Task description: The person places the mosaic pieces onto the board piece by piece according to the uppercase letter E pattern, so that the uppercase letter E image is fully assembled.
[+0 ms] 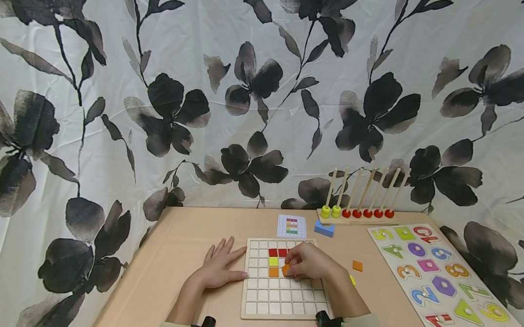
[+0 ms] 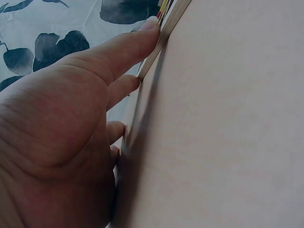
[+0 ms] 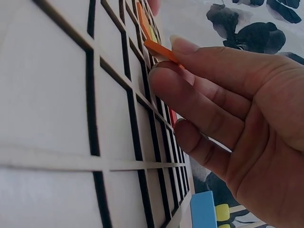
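A wooden grid board [image 1: 287, 296] with white square cells lies on the table in the head view. Red tiles [image 1: 273, 252], a yellow tile [image 1: 273, 261] and an orange tile [image 1: 274, 272] sit in its cells. Over the board's middle, my right hand [image 1: 308, 261] pinches another orange tile [image 3: 164, 51] between thumb and fingers. The right wrist view has this tile tilted, its far edge right at the grid lines. My left hand [image 1: 220, 269] rests with extended fingers at the board's left edge, its thumb touching the rim. Some cells are hidden under the right hand.
Behind the board lie a printed pattern card [image 1: 292, 226] and a blue block [image 1: 324, 228]. A counting stand [image 1: 360, 215] with pegs and beads stands at the back. To the right are a loose orange tile [image 1: 357, 265], a yellow tile [image 1: 352, 280] and a number puzzle [image 1: 415, 275].
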Action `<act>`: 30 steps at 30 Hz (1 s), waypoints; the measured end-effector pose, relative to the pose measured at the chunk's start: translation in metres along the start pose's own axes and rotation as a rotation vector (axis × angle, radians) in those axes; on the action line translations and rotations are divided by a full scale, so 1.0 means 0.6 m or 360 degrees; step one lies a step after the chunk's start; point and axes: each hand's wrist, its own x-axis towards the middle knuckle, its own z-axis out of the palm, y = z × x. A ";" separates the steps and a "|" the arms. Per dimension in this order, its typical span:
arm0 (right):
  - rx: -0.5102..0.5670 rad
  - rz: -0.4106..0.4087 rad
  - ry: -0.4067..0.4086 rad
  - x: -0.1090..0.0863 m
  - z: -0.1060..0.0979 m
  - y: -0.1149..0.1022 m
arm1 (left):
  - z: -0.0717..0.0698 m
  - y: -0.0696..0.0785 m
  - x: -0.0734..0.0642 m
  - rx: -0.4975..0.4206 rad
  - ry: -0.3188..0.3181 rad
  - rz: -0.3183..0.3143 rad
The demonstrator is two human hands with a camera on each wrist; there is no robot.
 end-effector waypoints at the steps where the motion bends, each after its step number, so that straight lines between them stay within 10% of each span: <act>1: -0.0010 -0.0006 -0.0001 0.000 0.001 0.000 | 0.000 0.000 0.000 -0.0001 0.0002 0.0001; 30: -0.0049 0.0048 0.0016 0.002 0.003 -0.001 | 0.002 -0.001 0.003 0.0018 0.0007 -0.0006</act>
